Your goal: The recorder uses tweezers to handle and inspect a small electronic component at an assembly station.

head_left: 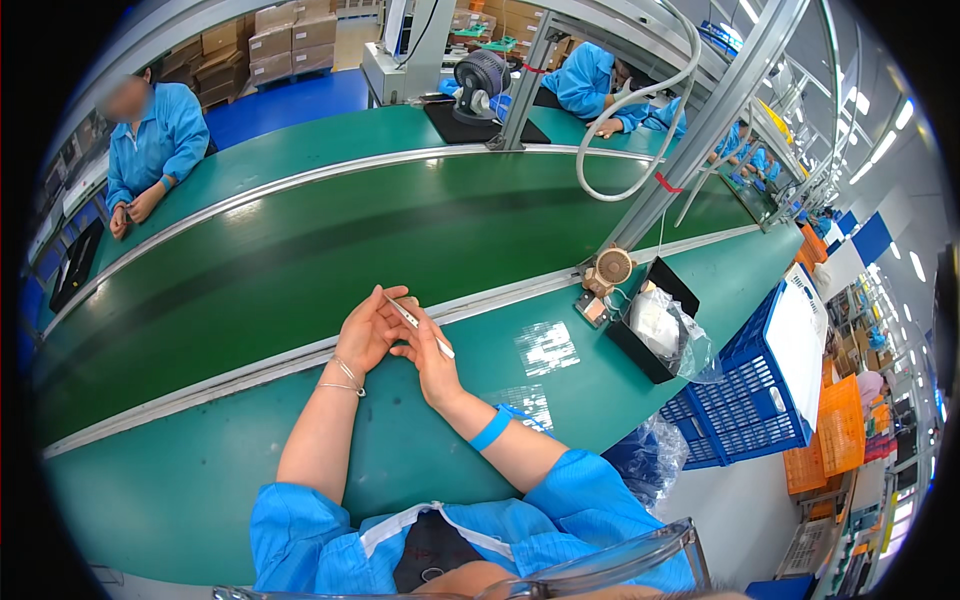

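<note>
Over the near edge of the conveyor belt, my two hands meet around a slim white strip-like piece with small dark marks along it. It slants down to the right. My left hand, with thin bangles at the wrist, has its fingers closed about the upper end. My right hand, with a blue band on the wrist, is wrapped round the lower part, and the white end sticks out past its fingers. What the piece is exactly is too small to tell, and some of the fingers hide one another.
The green belt runs across beyond my green worktable. Right of my hands are labels, a small brown fan, a black box with plastic bags and a blue crate. A metal post stands behind; co-workers sit opposite.
</note>
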The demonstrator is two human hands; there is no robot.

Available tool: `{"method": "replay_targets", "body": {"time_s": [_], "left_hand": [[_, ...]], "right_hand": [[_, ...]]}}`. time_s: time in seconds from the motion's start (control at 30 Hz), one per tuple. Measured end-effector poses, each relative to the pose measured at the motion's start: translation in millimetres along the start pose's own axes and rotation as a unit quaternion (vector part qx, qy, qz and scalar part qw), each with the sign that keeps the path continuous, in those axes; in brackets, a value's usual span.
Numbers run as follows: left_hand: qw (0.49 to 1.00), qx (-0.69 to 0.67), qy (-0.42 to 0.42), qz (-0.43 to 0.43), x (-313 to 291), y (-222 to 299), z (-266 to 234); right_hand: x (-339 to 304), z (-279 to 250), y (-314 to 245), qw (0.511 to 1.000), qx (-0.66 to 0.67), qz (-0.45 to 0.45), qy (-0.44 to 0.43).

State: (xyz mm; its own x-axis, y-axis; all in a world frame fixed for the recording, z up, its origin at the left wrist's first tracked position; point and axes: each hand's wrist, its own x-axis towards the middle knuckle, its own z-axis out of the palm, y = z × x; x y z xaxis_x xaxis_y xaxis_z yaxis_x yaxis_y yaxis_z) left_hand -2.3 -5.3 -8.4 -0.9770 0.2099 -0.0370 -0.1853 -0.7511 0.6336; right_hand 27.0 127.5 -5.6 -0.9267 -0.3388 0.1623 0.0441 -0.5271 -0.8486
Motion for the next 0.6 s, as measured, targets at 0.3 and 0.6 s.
{"method": "replay_targets", "body": {"time_s": [0.3, 0.6], "left_hand": [[1.0, 0.007, 0.006, 0.003, -0.3, -0.2, 0.1], [0.999, -0.047, -0.011, 0.01, -2.6, 3.3, 2.8]], "right_hand": [[-0.8, 0.2, -1.8, 1.0, -0.003, 0.001, -0.007], [-1.4, 2.2, -2.2, 1.0, -0.009, -0.009, 0.011]]}}
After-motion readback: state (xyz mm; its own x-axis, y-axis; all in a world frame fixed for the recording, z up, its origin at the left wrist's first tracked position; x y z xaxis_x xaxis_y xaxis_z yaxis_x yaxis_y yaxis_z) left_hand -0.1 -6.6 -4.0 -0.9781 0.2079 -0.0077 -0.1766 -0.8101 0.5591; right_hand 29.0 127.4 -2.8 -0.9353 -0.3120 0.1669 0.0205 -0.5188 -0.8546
